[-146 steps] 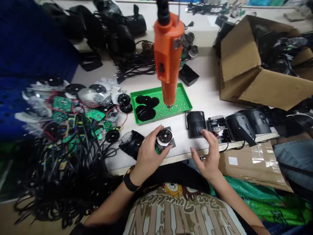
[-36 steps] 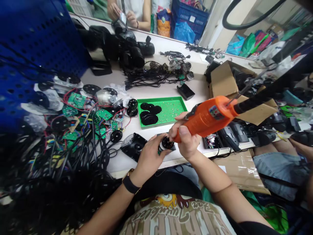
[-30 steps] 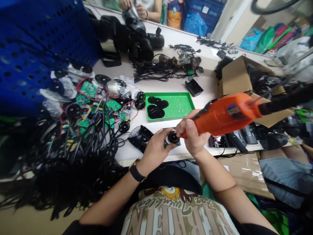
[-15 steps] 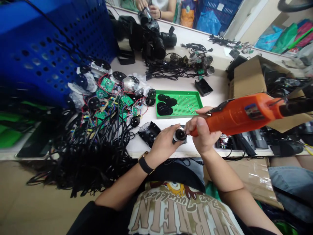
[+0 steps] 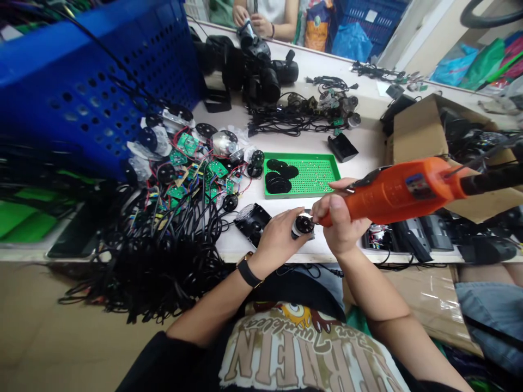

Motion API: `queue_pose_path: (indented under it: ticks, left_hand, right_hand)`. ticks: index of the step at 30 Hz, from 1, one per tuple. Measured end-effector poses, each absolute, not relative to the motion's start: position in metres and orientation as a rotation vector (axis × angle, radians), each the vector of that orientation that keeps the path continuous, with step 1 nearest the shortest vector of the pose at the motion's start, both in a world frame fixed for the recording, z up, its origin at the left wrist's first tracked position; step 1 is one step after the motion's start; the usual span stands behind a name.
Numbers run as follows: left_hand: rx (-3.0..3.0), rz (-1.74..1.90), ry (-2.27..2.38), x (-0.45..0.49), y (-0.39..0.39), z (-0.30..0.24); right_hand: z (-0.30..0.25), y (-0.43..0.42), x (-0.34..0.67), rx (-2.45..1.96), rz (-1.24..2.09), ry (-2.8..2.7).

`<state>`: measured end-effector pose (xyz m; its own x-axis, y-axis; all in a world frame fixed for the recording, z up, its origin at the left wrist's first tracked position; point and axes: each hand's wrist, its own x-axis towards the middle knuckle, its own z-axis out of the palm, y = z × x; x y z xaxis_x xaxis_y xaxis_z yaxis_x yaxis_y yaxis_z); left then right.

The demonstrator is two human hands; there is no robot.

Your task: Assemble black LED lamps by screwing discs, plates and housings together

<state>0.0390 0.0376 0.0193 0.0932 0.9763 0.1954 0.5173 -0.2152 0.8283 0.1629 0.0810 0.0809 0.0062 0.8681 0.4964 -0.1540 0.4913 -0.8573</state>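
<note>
My left hand (image 5: 280,239) grips a round black disc part (image 5: 304,225) with a small green circuit board edge beneath it, resting on the table. My right hand (image 5: 339,223) is closed around an orange electric screwdriver (image 5: 400,191), which lies nearly level, hanging from a black cord. Its tip sits at the disc's right side, partly hidden by my fingers. A black speaker-like housing (image 5: 252,223) lies just left of my left hand.
A green perforated tray (image 5: 321,174) holds several black discs. Circuit boards and wires (image 5: 196,174) are heaped to the left, beside a tangle of black cables (image 5: 163,272) and a blue perforated crate (image 5: 102,71). A cardboard box (image 5: 420,130) stands at right. A co-worker's hands (image 5: 253,16) show at the far side.
The screwdriver no longer hangs over the tray; my right hand holds it tilted level against the disc. My view has swung, bringing in more of the table's left side.
</note>
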Motion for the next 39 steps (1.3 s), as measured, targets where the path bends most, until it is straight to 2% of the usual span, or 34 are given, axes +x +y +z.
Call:
queue_pose_path:
  ticks: [8,17,25,31,35,39]
  left_hand:
    - [1.891,1.172,1.523,0.043,0.037,0.024]
    - [1.651,1.242,1.432,0.042,0.043,0.041]
    - [1.748,0.983,1.715,0.021,0.113,0.056]
    - [1.764,0.807,1.856,0.009,0.160,0.039]
    - [1.794,0.742,1.906,0.009,0.168,0.029]
    - [1.852,0.800,1.994,0.011,0.147,0.041]
  right_hand:
    - [0.088,0.082,0.161,-0.572,0.951,-1.245]
    - [0.101,0.087,0.156,-0.521,0.826,-1.143]
    - [0.108,0.112,0.168,-0.549,0.700,-1.002]
    - [0.095,0.102,0.199,-0.609,0.774,-0.985]
    - [0.086,0.092,0.203,-0.629,0.834,-1.004]
    - [0.082,0.089,0.200,-0.674,0.883,-1.013]
